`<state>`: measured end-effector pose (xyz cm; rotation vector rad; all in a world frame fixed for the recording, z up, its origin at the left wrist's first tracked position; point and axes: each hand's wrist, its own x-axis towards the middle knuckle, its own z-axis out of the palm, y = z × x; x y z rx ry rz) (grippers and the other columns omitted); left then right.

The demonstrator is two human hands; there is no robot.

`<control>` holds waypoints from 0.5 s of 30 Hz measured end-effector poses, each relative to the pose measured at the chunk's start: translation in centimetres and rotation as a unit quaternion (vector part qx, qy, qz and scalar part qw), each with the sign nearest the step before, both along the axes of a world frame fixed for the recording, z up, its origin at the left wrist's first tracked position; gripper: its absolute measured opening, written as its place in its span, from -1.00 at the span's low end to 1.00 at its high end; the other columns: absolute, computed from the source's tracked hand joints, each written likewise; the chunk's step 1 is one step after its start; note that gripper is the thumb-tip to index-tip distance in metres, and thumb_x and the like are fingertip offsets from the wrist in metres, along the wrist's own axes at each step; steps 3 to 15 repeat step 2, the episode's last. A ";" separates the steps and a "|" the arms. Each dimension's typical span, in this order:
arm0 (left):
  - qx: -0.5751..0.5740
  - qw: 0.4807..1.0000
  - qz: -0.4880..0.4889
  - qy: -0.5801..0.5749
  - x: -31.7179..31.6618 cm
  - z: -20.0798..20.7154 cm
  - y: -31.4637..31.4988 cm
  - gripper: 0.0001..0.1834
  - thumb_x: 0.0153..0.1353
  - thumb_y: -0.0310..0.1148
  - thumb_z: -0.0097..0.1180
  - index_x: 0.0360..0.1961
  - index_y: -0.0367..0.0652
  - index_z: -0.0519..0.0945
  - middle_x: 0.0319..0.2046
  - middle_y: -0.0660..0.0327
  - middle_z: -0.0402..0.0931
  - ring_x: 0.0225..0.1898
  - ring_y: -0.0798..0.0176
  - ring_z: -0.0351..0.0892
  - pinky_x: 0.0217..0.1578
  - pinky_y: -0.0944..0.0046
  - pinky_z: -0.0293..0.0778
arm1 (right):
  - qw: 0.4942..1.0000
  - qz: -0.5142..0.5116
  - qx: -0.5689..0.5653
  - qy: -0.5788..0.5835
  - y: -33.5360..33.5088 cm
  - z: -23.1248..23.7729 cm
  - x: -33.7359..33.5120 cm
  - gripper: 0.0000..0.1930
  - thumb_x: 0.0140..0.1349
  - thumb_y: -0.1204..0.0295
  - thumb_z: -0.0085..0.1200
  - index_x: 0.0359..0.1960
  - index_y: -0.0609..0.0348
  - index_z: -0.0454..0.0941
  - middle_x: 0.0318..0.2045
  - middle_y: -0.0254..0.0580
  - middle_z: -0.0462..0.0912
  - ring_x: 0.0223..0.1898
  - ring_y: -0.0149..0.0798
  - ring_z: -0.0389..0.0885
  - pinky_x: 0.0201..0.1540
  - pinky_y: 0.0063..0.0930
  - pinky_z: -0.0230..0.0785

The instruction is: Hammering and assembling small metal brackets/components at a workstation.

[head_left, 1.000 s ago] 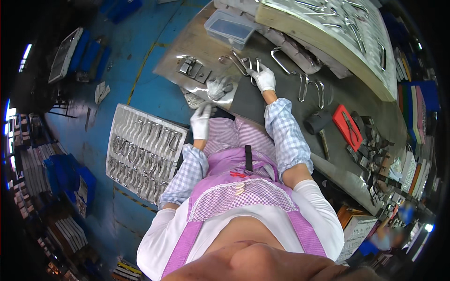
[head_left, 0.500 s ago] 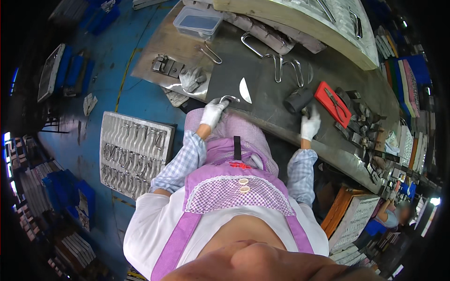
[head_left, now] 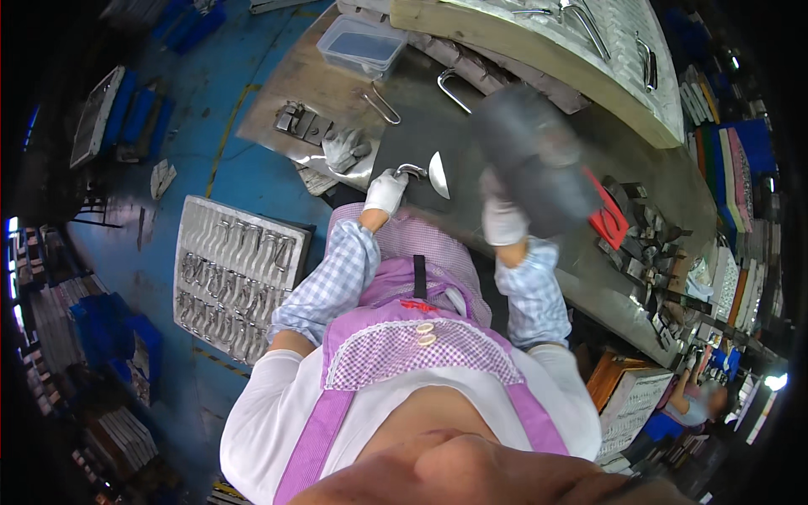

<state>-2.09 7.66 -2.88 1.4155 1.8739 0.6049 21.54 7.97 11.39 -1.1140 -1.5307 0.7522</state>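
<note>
My left hand (head_left: 385,192), in a white glove, is closed on a small curved shiny metal piece (head_left: 412,170). It holds the piece at the front edge of a dark flat plate (head_left: 402,137) on the bench. Beside the piece is a bright silver half-disc shape (head_left: 438,174). My right hand (head_left: 503,217), also gloved, grips a black mallet (head_left: 532,160), raised over the bench and blurred by motion. The mallet hides part of the bench and part of a bent chrome rod (head_left: 453,91) behind it.
On the bench (head_left: 282,91) are a clear plastic box (head_left: 360,46), a metal block fixture (head_left: 303,123), a grey crumpled glove (head_left: 343,150) and a red tray (head_left: 608,220). A large foam tray (head_left: 539,29) stands at the back. At left, another tray (head_left: 240,278) holds several metal parts.
My right hand has lifted the mallet off the bench and swung it up and left. My left hand has shifted slightly left, the curved piece now nearer the half-disc shape.
</note>
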 end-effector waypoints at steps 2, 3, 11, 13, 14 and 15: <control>-0.057 0.995 0.075 -0.032 0.2 0.2 0.2 -0.49 0.28 -0.02 0.00 0.05 -0.22 0.55 -0.02 -0.23 0.55 0.09 -0.23 0.53 0.20 -0.06 0.35 | 0.938 0.010 0.143 -0.316 -0.1 -0.6 -1.6 -0.55 0.29 0.16 0.16 -0.02 0.35 0.57 -0.07 -0.04 0.68 -0.04 -0.11 0.63 0.06 -0.26 0.47; -0.057 0.995 0.075 -0.032 0.2 0.2 0.2 -0.49 0.28 -0.02 0.00 0.05 -0.22 0.55 -0.02 -0.23 0.55 0.09 -0.23 0.53 0.20 -0.06 0.35 | 0.938 0.010 0.143 -0.316 -0.1 -0.6 -1.6 -0.55 0.29 0.16 0.16 -0.02 0.35 0.57 -0.07 -0.04 0.68 -0.04 -0.11 0.63 0.06 -0.26 0.47; -0.057 0.995 0.075 -0.032 0.2 0.2 0.2 -0.49 0.28 -0.02 0.00 0.05 -0.22 0.55 -0.02 -0.23 0.55 0.09 -0.23 0.53 0.20 -0.06 0.35 | 0.938 0.010 0.143 -0.316 -0.1 -0.6 -1.6 -0.55 0.29 0.16 0.16 -0.02 0.35 0.57 -0.07 -0.04 0.68 -0.04 -0.11 0.63 0.06 -0.26 0.47; -0.057 0.995 0.075 -0.032 0.2 0.2 0.2 -0.49 0.28 -0.02 0.00 0.05 -0.22 0.55 -0.02 -0.23 0.55 0.09 -0.23 0.53 0.20 -0.06 0.35 | 0.938 0.010 0.143 -0.316 -0.1 -0.6 -1.6 -0.55 0.29 0.16 0.16 -0.02 0.35 0.57 -0.07 -0.04 0.68 -0.04 -0.11 0.63 0.06 -0.26 0.47; -0.057 0.995 0.075 -0.032 0.2 0.2 0.2 -0.49 0.28 -0.02 0.00 0.05 -0.22 0.55 -0.02 -0.23 0.55 0.09 -0.23 0.53 0.20 -0.06 0.35 | 0.938 0.010 0.143 -0.316 -0.1 -0.6 -1.6 -0.55 0.29 0.16 0.16 -0.02 0.35 0.57 -0.07 -0.04 0.68 -0.04 -0.11 0.63 0.06 -0.26 0.47; -0.057 0.995 0.075 -0.032 0.2 0.2 0.2 -0.49 0.28 -0.02 0.00 0.05 -0.22 0.55 -0.02 -0.23 0.55 0.09 -0.23 0.53 0.20 -0.06 0.35 | 0.938 0.010 0.143 -0.316 -0.1 -0.6 -1.6 -0.55 0.29 0.16 0.16 -0.02 0.35 0.57 -0.07 -0.04 0.68 -0.04 -0.11 0.63 0.06 -0.26 0.47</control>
